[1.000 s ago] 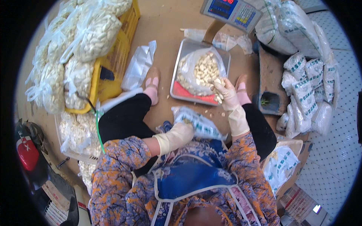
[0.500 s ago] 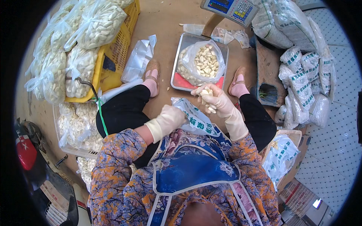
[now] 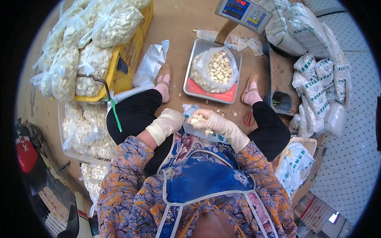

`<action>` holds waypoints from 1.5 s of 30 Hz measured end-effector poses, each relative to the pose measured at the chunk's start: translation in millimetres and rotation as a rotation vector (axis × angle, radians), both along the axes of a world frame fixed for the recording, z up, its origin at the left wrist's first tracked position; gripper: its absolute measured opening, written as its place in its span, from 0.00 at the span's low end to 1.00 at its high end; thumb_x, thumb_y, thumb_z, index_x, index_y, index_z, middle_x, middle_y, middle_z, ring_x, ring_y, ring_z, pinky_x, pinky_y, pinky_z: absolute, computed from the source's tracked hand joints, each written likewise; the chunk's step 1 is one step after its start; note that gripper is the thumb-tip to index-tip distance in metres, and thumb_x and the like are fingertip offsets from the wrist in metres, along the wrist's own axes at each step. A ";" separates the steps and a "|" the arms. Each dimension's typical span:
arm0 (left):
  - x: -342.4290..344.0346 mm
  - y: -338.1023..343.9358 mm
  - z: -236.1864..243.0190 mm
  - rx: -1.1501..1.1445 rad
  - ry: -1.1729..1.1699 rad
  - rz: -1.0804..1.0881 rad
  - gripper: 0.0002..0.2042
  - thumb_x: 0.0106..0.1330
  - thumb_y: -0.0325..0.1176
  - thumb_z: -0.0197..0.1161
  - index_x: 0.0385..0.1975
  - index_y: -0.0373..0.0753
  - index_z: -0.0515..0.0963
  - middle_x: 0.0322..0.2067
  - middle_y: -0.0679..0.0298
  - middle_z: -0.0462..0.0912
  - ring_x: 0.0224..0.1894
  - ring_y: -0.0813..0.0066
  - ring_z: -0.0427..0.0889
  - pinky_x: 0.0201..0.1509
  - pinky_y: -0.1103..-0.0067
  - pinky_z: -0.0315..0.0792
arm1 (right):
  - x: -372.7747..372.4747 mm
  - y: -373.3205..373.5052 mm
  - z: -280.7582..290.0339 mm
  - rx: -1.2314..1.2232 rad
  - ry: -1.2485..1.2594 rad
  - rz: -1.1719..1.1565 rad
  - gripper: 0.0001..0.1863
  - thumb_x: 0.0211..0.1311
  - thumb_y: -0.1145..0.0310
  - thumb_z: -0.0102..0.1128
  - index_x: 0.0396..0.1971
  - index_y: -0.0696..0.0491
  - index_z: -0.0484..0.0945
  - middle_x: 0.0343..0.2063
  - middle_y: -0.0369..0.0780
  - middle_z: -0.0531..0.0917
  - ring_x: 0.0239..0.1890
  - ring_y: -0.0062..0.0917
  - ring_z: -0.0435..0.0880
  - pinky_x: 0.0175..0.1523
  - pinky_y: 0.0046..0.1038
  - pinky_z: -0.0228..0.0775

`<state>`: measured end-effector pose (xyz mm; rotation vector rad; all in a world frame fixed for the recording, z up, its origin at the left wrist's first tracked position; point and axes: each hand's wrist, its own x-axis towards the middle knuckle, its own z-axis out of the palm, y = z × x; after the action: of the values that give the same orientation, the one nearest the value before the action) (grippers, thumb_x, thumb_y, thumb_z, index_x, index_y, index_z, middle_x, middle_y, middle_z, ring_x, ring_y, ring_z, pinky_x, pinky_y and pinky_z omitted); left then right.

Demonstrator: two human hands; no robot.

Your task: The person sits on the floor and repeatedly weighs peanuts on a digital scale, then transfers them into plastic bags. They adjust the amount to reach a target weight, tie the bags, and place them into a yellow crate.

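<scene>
My left hand (image 3: 170, 122), in a cream rubber glove, is closed on the top of a white printed plastic bag (image 3: 216, 137) over my lap. My right hand (image 3: 213, 125), also gloved, is curled round several pale peeled cloves (image 3: 197, 118), probably garlic, held right at that bag, beside my left fingers. Beyond my hands, a steel-topped weighing scale (image 3: 189, 53) with a red front label carries an open clear bag of cloves (image 3: 219, 67). Its display (image 3: 243, 12) is raised on a post behind it. The lower part of the printed bag is partly hidden by my right hand.
A yellow crate (image 3: 122, 79) piled with knotted bags of cloves (image 3: 112, 28) and a white basket (image 3: 104, 158) stand left. Red scissors (image 3: 249, 121) lie by my right leg. Small printed packs (image 3: 315, 96), large sacks (image 3: 303, 29) and a dark trough (image 3: 283, 73) are at right.
My right hand has moved down and left from beside the scale to the printed bag, still holding cloves. My left hand has shifted slightly up and left.
</scene>
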<state>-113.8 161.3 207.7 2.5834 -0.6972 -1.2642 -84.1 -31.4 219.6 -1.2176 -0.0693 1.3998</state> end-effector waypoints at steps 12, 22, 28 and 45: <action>6.0 -12.3 -19.0 -0.127 -0.291 -0.090 0.07 0.53 0.30 0.57 0.29 0.39 0.80 0.29 0.57 0.82 0.36 0.60 0.82 0.39 0.69 0.75 | -0.7 -4.0 -16.7 -0.194 -0.127 0.206 0.11 0.54 0.64 0.64 0.35 0.49 0.74 0.25 0.28 0.72 0.21 0.09 0.67 0.20 0.13 0.58; 1.9 -35.6 -17.6 -0.067 -0.166 -0.049 0.09 0.56 0.30 0.53 0.31 0.41 0.81 0.32 0.56 0.82 0.38 0.60 0.82 0.39 0.68 0.75 | 8.8 -13.5 -36.9 -0.378 -0.253 0.384 0.17 0.51 0.60 0.61 0.40 0.50 0.76 0.28 0.32 0.76 0.25 0.17 0.72 0.25 0.22 0.67; -2.1 -47.2 -31.6 -0.082 -0.072 -0.030 0.10 0.58 0.32 0.51 0.34 0.42 0.80 0.33 0.54 0.82 0.38 0.60 0.82 0.41 0.68 0.75 | 5.7 -18.7 -56.9 -0.420 -0.067 0.306 0.14 0.52 0.64 0.62 0.39 0.50 0.76 0.23 0.29 0.74 0.18 0.12 0.66 0.19 0.15 0.58; -11.8 -60.9 -14.0 -0.140 -0.133 -0.277 0.08 0.58 0.29 0.51 0.31 0.37 0.78 0.30 0.55 0.82 0.34 0.60 0.83 0.35 0.67 0.76 | -25.6 -34.3 -61.8 -0.416 0.194 -0.302 0.07 0.57 0.67 0.57 0.26 0.56 0.73 0.10 0.32 0.66 0.08 0.14 0.57 0.13 0.18 0.48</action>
<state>-125.6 100.4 193.8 2.5376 -1.1592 -1.0724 -109.6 -65.7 157.8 -1.3539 0.5438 1.2909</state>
